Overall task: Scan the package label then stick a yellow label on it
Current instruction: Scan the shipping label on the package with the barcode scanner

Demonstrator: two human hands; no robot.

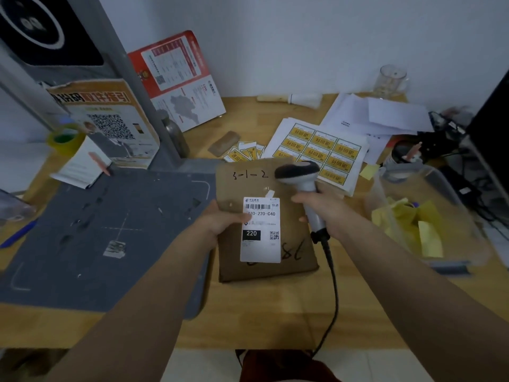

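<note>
A flat brown cardboard package (292, 244) lies on the wooden desk, marked "3-1-2" in black pen. A white shipping label (261, 244) with a barcode sits on its top. My left hand (223, 220) grips the package's left edge, thumb on the label. My right hand (327, 213) holds a grey corded barcode scanner (298, 175) by its handle, its dark head over the package's upper right part. A sheet of yellow labels (321, 151) lies just behind the package, with a few loose yellow labels (243, 153) to its left.
A grey mat (110, 230) covers the desk's left side, by a metal post (154, 111) and leaflets. A clear bin (429, 216) with yellow paper scraps stands at the right. White papers (380, 114), a glass mug (391, 79) and cables (468, 186) fill the back right.
</note>
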